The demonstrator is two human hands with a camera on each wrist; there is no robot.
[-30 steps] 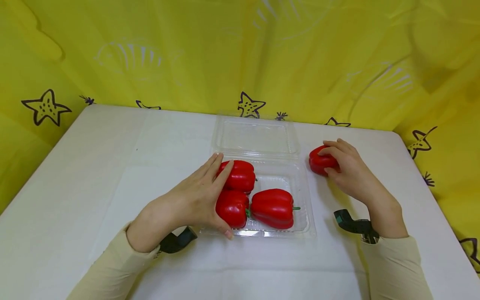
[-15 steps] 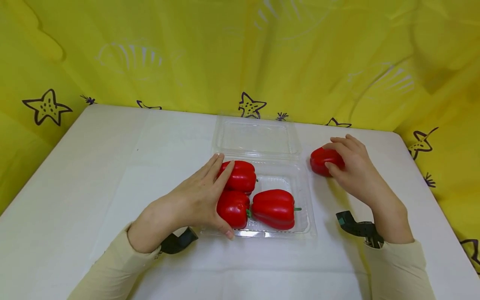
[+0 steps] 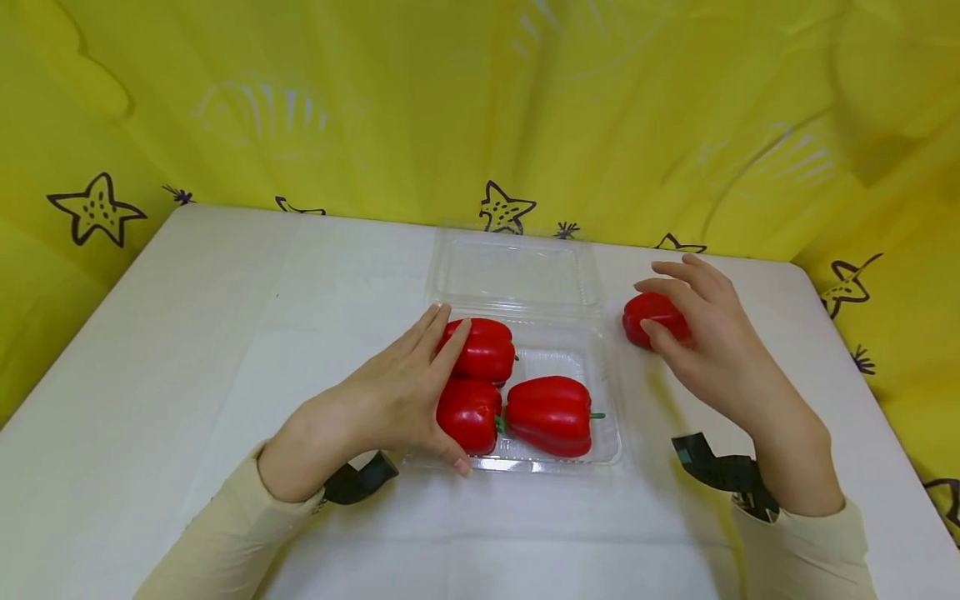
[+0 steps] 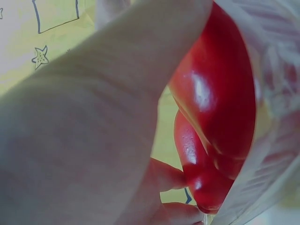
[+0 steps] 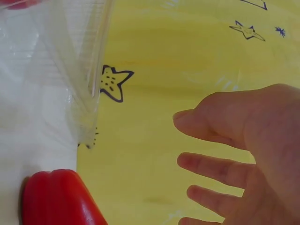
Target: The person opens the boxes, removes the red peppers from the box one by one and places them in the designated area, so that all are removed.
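Observation:
A clear plastic clamshell box (image 3: 611, 400) holds three red bell peppers. My left hand (image 3: 393, 392) spans its left side with fingers spread, partly covering the back-left bell pepper (image 3: 483, 352) and the front-left bell pepper (image 3: 471, 417). Its thumb reaches the front rim. To their right lies another bell pepper (image 3: 551, 417), stem pointing right. Outside the box, a separate bell pepper (image 3: 651, 319) rests on the table, and also shows as a red pepper (image 5: 58, 199) in the right wrist view. Above and beside it my right hand (image 3: 708, 333) hovers, fingers apart, holding nothing.
The box's lid (image 3: 516, 268) lies folded open toward the back of the white table (image 3: 330, 275). Behind and at both sides hangs a yellow curtain (image 3: 412, 108) with starfish drawings. A dark wrist mount (image 3: 723, 471) sticks out from the right wrist.
My right hand has let go of the loose pepper, lifting and drawing back to the right with its fingers spreading. That pepper stays on the table. My left hand has hardly moved.

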